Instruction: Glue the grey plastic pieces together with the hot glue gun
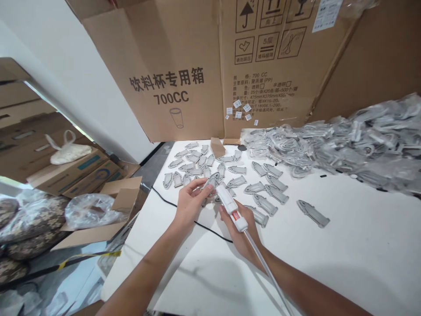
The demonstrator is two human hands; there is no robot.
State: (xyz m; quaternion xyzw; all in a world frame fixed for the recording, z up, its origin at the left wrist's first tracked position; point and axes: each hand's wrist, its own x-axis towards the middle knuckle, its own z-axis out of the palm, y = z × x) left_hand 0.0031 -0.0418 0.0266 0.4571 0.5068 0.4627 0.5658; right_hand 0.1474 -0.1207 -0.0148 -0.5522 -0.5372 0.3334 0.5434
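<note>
My left hand (190, 199) pinches a grey boat-shaped plastic piece (214, 179) between thumb and fingers, a little above the table. My right hand (245, 230) is wrapped round a white glue gun (227, 201) with an orange-red label. Its front end is close to the grey piece; whether they touch I cannot tell. From the gun's rear a long translucent stick (263, 263) slants down to the right. Similar grey pieces (237, 170) lie spread on the white table (345, 245) beyond my hands, and a single grey piece (313, 213) lies apart on the right.
A big cardboard carton (184, 48) stands behind the table. Bagged grey parts (329, 138) are heaped at the back right. A black cable (210, 231) crosses the table below my hands. On the left are an opened box (123, 199) and stacked boxes (82, 171).
</note>
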